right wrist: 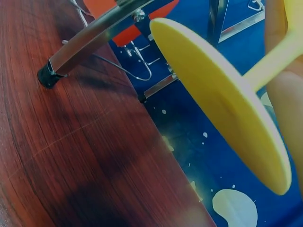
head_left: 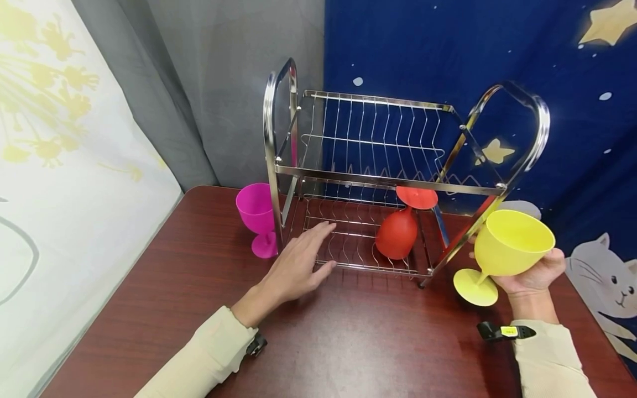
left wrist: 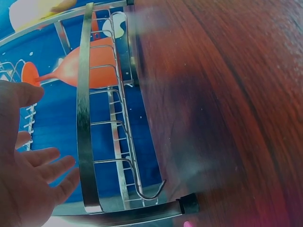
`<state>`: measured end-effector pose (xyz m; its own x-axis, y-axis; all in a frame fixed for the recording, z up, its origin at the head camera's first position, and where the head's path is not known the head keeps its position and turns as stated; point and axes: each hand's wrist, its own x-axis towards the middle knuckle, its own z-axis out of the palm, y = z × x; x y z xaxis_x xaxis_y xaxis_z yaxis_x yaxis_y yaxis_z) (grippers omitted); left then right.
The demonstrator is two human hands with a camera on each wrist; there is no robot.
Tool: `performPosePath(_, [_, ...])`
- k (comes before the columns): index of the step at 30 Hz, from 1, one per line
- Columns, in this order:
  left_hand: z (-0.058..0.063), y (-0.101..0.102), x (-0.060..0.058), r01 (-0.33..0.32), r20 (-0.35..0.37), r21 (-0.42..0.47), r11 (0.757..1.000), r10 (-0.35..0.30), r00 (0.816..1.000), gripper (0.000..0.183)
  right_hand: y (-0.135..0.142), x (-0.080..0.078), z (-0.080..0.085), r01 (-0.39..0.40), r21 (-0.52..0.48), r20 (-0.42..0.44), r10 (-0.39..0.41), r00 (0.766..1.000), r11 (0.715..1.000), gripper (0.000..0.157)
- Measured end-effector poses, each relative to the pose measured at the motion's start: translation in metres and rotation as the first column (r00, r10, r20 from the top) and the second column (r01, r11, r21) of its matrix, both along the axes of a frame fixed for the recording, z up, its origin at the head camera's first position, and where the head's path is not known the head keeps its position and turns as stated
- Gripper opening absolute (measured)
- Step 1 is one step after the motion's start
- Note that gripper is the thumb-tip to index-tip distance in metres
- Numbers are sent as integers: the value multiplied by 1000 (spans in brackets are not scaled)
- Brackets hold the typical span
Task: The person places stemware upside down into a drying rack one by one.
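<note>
In the head view my right hand (head_left: 534, 273) holds a yellow plastic goblet (head_left: 515, 243) just right of the rack, tilted, bowl up and foot toward the lower left. The right wrist view shows the goblet's round foot (right wrist: 222, 106) above the table. My left hand (head_left: 301, 262) has its fingers extended and holds nothing, at the front left of the two-tier metal dish rack (head_left: 390, 179). Upside down on the lower tier, at its right end, rests a red goblet (head_left: 397, 235). Left of the rack a magenta goblet (head_left: 256, 207) stands upright on the table.
The rack stands toward the back of a dark red wooden table (head_left: 348, 331), its curved chrome end frames rising above the upper tier. Behind hang a grey curtain (head_left: 239, 83) and a blue starry cloth (head_left: 398, 44). White patterned fabric (head_left: 74, 193) borders the left side.
</note>
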<state>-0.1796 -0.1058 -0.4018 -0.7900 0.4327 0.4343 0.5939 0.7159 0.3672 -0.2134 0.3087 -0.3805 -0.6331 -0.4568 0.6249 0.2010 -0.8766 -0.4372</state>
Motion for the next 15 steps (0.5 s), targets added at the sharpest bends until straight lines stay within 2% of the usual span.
performPosePath(7, [1,0,-1,3,3,-1,1000,-3,1000,73,-8,5,9,-13,17,-101,15,995,1000,74])
performPosePath(12, [3,0,-1,6,-5,-2,1000,-6,1000,73,-4,2,7,2,48,-118,4,993,999,75])
performPosePath(15, [3,0,-1,7,-9,-5,1000,-7,1000,73,-7,4,10,-15,51,-121,21,992,999,75])
